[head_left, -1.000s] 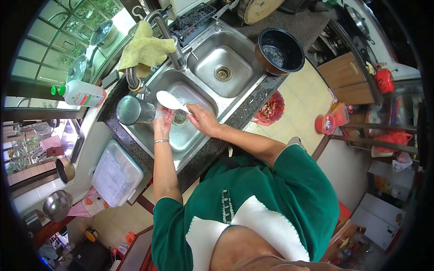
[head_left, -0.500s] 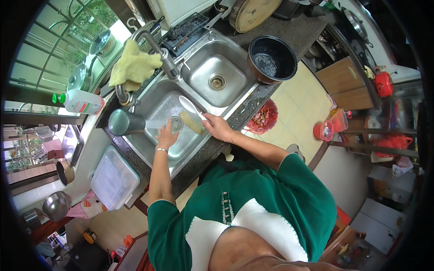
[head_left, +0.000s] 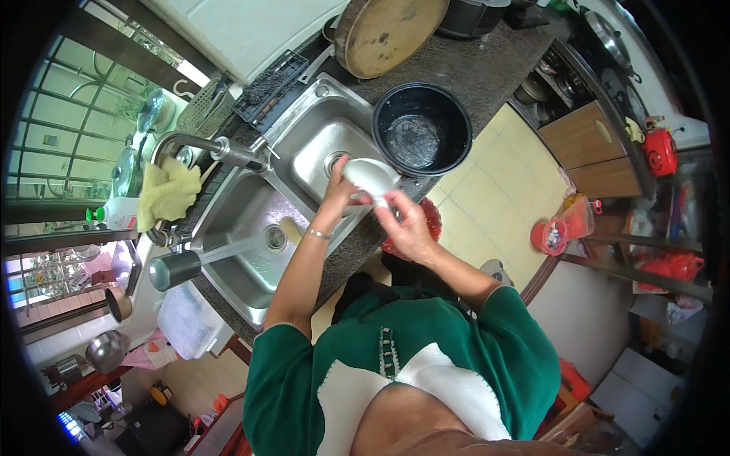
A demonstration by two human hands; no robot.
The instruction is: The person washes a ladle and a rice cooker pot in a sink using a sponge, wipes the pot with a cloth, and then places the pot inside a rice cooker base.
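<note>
A white bowl (head_left: 370,176), blurred by motion, is held in both my hands over the front edge of the right basin (head_left: 308,137). My left hand (head_left: 338,194) is on its left side, with the thumb up along the rim. Around its near edge close the fingers of my right hand (head_left: 407,228); parts of them are smeared. In the left basin (head_left: 228,213), a tan elongated pad (head_left: 291,230) lies by the drain, partly hidden by my left forearm. From a grey cylinder (head_left: 175,270) at the tap, a pale streak like running water falls into that basin.
A black round pot (head_left: 422,129) stands on the counter right of the sink. A yellow cloth (head_left: 169,196) drapes over the curved tap (head_left: 237,153). Behind are a black rack (head_left: 270,91) and a round wooden board (head_left: 388,34). A red basin (head_left: 433,218) sits on the floor.
The bowl has left the left basin with my right hand, moving right and turning its round face up. My left hand rose from that basin onto the bowl. The view has shifted.
</note>
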